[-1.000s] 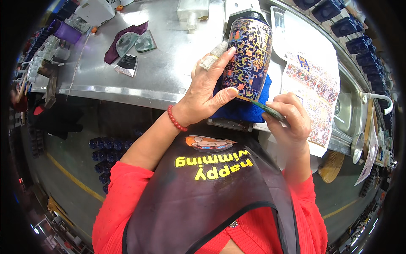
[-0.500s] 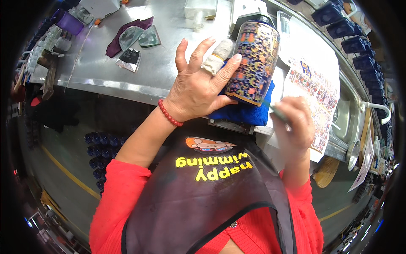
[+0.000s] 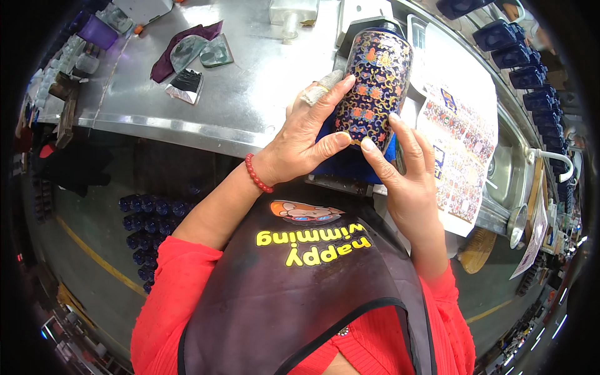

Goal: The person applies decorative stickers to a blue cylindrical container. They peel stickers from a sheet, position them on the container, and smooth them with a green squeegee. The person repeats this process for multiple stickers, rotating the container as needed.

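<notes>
A dark blue bottle [image 3: 374, 87] with a colourful floral pattern lies on a blue cloth [image 3: 337, 164], its neck pointing away from me. My left hand [image 3: 306, 131] grips its left side, thumb at the near end, with a light fabric cover [image 3: 316, 92] on one finger. From the right, my right hand [image 3: 406, 156] holds the near end, thumb and fingertips pressed against the decorated surface. No tool shows in the right hand; part of its palm is turned from view.
A printed sheet of coloured motifs [image 3: 459, 150] lies right of the bottle, beside a sink [image 3: 500, 165] with a white tap [image 3: 556, 159]. On the metal table [image 3: 250, 81] are a purple cloth [image 3: 164, 65] and glassy pieces [image 3: 217, 52]. Dark blue bottles [image 3: 147, 222] stand below the table.
The bottle has turned, showing another part of its pattern. My right hand has come in from the right onto the bottle; the thin dark green thing it held no longer shows.
</notes>
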Demonstrator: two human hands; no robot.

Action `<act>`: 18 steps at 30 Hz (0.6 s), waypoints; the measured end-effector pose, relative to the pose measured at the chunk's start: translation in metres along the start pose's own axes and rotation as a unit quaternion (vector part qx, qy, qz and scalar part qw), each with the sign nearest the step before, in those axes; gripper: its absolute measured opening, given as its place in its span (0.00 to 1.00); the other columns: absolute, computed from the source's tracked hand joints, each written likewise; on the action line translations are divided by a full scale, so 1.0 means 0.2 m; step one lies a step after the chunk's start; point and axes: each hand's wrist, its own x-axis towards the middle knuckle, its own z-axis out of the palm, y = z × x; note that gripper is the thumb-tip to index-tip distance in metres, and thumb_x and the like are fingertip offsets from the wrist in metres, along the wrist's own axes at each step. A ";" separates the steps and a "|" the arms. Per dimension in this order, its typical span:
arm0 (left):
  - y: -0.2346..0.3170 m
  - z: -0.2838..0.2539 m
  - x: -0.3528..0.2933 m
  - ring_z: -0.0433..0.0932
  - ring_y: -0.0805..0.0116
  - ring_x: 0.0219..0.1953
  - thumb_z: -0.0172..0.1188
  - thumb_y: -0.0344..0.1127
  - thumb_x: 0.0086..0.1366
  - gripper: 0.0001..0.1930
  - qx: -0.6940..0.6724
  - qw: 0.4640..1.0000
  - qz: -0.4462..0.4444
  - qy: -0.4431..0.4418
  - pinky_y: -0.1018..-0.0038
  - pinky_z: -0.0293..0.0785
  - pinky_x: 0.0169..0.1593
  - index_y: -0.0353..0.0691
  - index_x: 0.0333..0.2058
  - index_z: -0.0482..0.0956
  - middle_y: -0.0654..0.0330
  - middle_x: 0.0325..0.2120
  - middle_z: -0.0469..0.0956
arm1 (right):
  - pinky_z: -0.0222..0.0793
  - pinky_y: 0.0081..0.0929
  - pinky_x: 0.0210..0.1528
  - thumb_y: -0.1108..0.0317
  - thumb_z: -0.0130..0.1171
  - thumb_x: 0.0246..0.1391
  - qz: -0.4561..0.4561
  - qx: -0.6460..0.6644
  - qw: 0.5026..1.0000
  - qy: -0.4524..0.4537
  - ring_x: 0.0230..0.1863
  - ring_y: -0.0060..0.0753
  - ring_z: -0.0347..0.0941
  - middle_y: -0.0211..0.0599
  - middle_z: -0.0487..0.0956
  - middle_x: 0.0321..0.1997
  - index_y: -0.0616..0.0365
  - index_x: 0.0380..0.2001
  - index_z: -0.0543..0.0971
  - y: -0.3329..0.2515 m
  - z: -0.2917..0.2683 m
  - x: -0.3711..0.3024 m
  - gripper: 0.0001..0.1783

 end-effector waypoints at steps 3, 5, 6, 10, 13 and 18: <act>0.00 0.00 0.00 0.60 0.48 0.70 0.59 0.52 0.70 0.38 -0.004 1.000 -0.003 -0.002 0.55 0.49 0.73 0.41 0.72 0.59 0.48 0.68 0.64 | 0.66 0.43 0.63 0.79 0.60 0.47 -0.006 0.000 1.000 -0.001 0.65 0.50 0.67 0.43 0.69 0.70 0.39 0.56 0.83 0.00 0.00 0.02 0.32; 0.00 0.00 0.01 0.60 0.48 0.70 0.59 0.52 0.71 0.38 -0.015 1.000 -0.004 -0.003 0.56 0.49 0.73 0.41 0.72 0.59 0.48 0.69 0.63 | 0.66 0.43 0.62 0.79 0.60 0.47 -0.006 0.005 1.000 0.007 0.65 0.51 0.66 0.43 0.69 0.70 0.39 0.56 0.83 0.00 0.00 0.02 0.32; 0.00 0.00 0.00 0.60 0.49 0.70 0.59 0.52 0.71 0.38 -0.017 1.000 -0.004 -0.003 0.56 0.49 0.73 0.41 0.72 0.59 0.48 0.69 0.63 | 0.66 0.44 0.62 0.79 0.61 0.47 -0.005 0.001 1.000 0.003 0.65 0.51 0.66 0.43 0.69 0.69 0.39 0.56 0.83 0.00 0.00 0.02 0.32; -0.01 0.00 0.00 0.61 0.49 0.70 0.59 0.50 0.71 0.37 -0.013 1.000 0.001 0.001 0.56 0.49 0.72 0.41 0.72 0.59 0.49 0.69 0.63 | 0.66 0.44 0.62 0.78 0.61 0.46 -0.011 -0.002 1.000 0.002 0.65 0.51 0.66 0.43 0.70 0.68 0.38 0.56 0.83 0.00 0.00 0.02 0.31; -0.01 0.00 0.00 0.61 0.49 0.69 0.59 0.49 0.71 0.37 -0.010 1.000 0.008 0.002 0.56 0.49 0.72 0.41 0.72 0.59 0.49 0.69 0.63 | 0.66 0.44 0.62 0.77 0.61 0.46 -0.019 -0.007 1.000 -0.001 0.64 0.51 0.66 0.43 0.70 0.67 0.37 0.55 0.84 0.00 0.00 0.03 0.31; 0.00 -0.01 0.01 0.61 0.50 0.69 0.58 0.49 0.72 0.36 -0.020 1.000 -0.012 -0.003 0.57 0.50 0.72 0.39 0.72 0.58 0.49 0.69 0.63 | 0.66 0.44 0.60 0.76 0.61 0.47 -0.028 -0.011 1.000 -0.002 0.64 0.51 0.67 0.43 0.71 0.67 0.37 0.54 0.84 0.00 -0.01 0.04 0.30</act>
